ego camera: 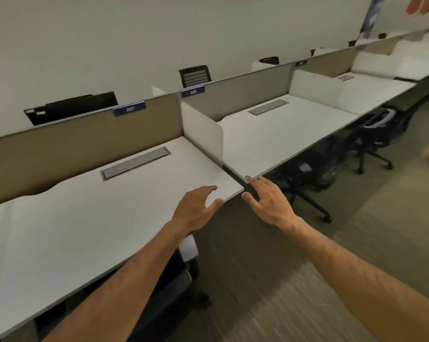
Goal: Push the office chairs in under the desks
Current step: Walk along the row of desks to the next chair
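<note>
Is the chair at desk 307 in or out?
In. The chair sits under desk 307, only its armrest and back edge showing past the front edge.

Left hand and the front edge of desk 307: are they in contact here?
Cannot tell. In the head view the left hand overlaps the front corner of desk 307 with fingers spread, but whether it rests on the desk or hovers above it is not plain.

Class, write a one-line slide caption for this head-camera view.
Both open hands hover by desk 307, chair tucked beneath.
</note>
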{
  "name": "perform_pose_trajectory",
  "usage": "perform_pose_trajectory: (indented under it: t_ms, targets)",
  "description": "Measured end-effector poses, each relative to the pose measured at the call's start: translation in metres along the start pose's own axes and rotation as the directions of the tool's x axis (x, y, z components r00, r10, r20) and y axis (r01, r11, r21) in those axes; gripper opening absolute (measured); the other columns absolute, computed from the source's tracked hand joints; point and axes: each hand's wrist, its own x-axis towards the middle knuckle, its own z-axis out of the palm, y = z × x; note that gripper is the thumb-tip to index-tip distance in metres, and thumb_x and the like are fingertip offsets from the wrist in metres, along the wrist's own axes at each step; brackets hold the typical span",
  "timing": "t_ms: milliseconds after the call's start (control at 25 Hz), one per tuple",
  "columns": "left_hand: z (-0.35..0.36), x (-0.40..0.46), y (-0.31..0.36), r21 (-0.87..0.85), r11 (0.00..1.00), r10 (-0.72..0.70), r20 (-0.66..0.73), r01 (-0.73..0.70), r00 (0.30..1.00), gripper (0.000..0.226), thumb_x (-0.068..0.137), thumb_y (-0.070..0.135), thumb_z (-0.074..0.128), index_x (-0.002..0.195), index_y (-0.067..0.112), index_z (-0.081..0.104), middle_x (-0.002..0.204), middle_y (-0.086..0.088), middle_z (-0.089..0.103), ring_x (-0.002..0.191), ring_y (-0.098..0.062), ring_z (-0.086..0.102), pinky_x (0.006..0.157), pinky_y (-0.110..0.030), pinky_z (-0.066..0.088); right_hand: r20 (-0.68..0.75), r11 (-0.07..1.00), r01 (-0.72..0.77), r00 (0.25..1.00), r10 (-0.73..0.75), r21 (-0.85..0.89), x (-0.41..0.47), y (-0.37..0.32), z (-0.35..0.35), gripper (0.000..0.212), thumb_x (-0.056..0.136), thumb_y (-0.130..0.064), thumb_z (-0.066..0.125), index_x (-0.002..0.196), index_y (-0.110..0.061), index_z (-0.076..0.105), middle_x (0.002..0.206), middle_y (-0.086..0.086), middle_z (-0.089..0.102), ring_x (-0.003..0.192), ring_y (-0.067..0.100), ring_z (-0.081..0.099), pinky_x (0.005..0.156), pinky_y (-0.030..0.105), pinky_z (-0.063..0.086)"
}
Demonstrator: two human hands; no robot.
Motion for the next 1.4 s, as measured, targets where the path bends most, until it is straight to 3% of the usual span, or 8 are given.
perform_pose_trajectory:
  t_ms: [80,240,400,560,800,960,1200,1400]
  targets:
    - [0.022,0.040,0.063,-0.013,0.993,0.113,0.008,-0.113,0.994,0.061,0.098,0.063,0.050,0.150,0.031,0.047,0.154,0.006,0.050,0.139,-0.019,0.048,0.113,-0.037,0.038,-0.093,0.998,-0.066,0.994,0.064,-0.014,-0.010,0.048,-0.050,0.079,0.094,-0.082,0.017,0.157,-0.035,0.026,0.161,0.001,0.039,0.152,0.023,0.027,0.122,0.045,0.019]
    - [0.071,0.088,0.163,-0.095,0.957,0.278,0.031,-0.274,0.960,0.068,0.095,0.070,0.045,0.150,0.030,0.046,0.152,0.004,0.052,0.138,-0.019,0.050,0.110,-0.040,0.043,-0.214,0.989,-0.145,0.966,0.147,0.024,-0.046,0.129,-0.125,0.068,0.101,-0.067,0.035,0.156,-0.028,0.032,0.154,0.008,0.048,0.145,0.027,0.039,0.117,0.048,0.031]
    - [0.139,0.115,0.259,-0.129,0.888,0.457,0.126,-0.442,0.880,0.066,0.099,0.064,0.046,0.151,0.025,0.045,0.151,0.002,0.053,0.138,-0.018,0.048,0.112,-0.041,0.043,-0.296,0.948,-0.311,0.901,0.317,0.067,-0.107,0.215,-0.179,0.065,0.101,-0.060,0.041,0.156,-0.026,0.035,0.157,0.011,0.044,0.150,0.027,0.030,0.119,0.048,0.027]
    - [0.212,0.137,0.367,-0.171,0.800,0.600,0.252,-0.575,0.759,0.063,0.101,0.058,0.048,0.152,0.022,0.044,0.153,0.000,0.051,0.140,-0.018,0.047,0.114,-0.043,0.042,-0.345,0.838,-0.519,0.766,0.543,0.167,-0.183,0.298,-0.223,0.073,0.094,-0.070,0.036,0.157,-0.033,0.033,0.161,0.012,0.036,0.152,0.026,0.024,0.118,0.048,0.025]
    - [0.287,0.164,0.461,-0.251,0.721,0.692,0.301,-0.645,0.656,0.061,0.103,0.053,0.050,0.151,0.017,0.046,0.150,-0.004,0.053,0.137,-0.020,0.048,0.111,-0.035,0.037,-0.371,0.746,-0.638,0.657,0.656,0.190,-0.235,0.383,-0.248,0.078,0.091,-0.074,0.031,0.157,-0.033,0.032,0.162,0.010,0.036,0.153,0.024,0.023,0.119,0.048,0.025]
    - [0.356,0.229,0.517,-0.280,0.684,0.725,0.364,-0.674,0.584,0.063,0.103,0.056,0.046,0.151,0.016,0.045,0.151,-0.005,0.052,0.136,-0.021,0.049,0.110,-0.037,0.039,-0.381,0.693,-0.693,0.596,0.706,0.200,-0.225,0.482,-0.265,0.078,0.091,-0.076,0.030,0.156,-0.034,0.031,0.161,0.009,0.039,0.153,0.022,0.024,0.120,0.053,0.030]
    - [0.431,0.342,0.583,-0.300,0.693,0.714,0.413,-0.655,0.566,0.071,0.099,0.064,0.041,0.152,0.017,0.044,0.152,-0.004,0.051,0.138,-0.021,0.048,0.112,-0.037,0.037,-0.352,0.664,-0.727,0.584,0.732,0.175,-0.176,0.608,-0.291,0.083,0.089,-0.080,0.025,0.158,-0.033,0.029,0.161,0.006,0.038,0.153,0.021,0.024,0.120,0.052,0.030]
    - [0.493,0.428,0.670,-0.361,0.641,0.761,0.413,-0.678,0.500,0.067,0.102,0.062,0.043,0.151,0.017,0.045,0.151,-0.004,0.051,0.139,-0.020,0.047,0.111,-0.035,0.036,-0.337,0.632,-0.757,0.559,0.758,0.165,-0.151,0.713,-0.334,0.082,0.090,-0.080,0.024,0.159,-0.035,0.025,0.163,0.006,0.035,0.154,0.022,0.021,0.120,0.051,0.028]
